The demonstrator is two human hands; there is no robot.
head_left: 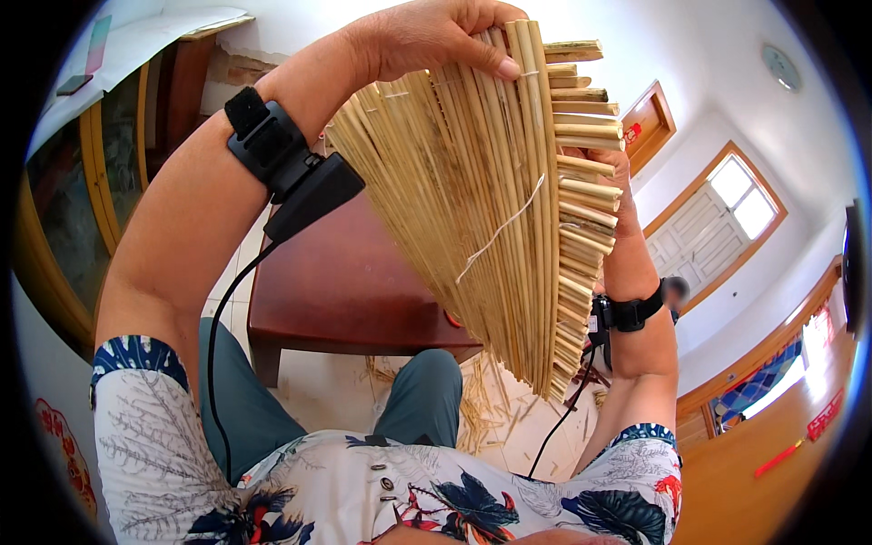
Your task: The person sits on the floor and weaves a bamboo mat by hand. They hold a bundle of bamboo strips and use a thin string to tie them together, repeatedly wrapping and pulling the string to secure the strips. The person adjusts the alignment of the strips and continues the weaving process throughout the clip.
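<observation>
A mat of straw-coloured plant stalks, laid side by side and stitched with white thread, is raised in front of me above the table. It is tilted, with the stalks' thick cut ends sticking out unevenly along the right side. A loose length of white thread hangs across its face. My left hand is closed over the mat's upper edge, its thumb pressed on the near face. On the right, my right hand holds the mat from behind the cut ends; most of its fingers are hidden by the stalks.
Below the mat stands a dark red wooden table. Cut stalk pieces litter the tiled floor near my knees. A glass-fronted cabinet is at the left. Black cables hang from both forearm straps. Behind my right forearm another person's head shows, blurred.
</observation>
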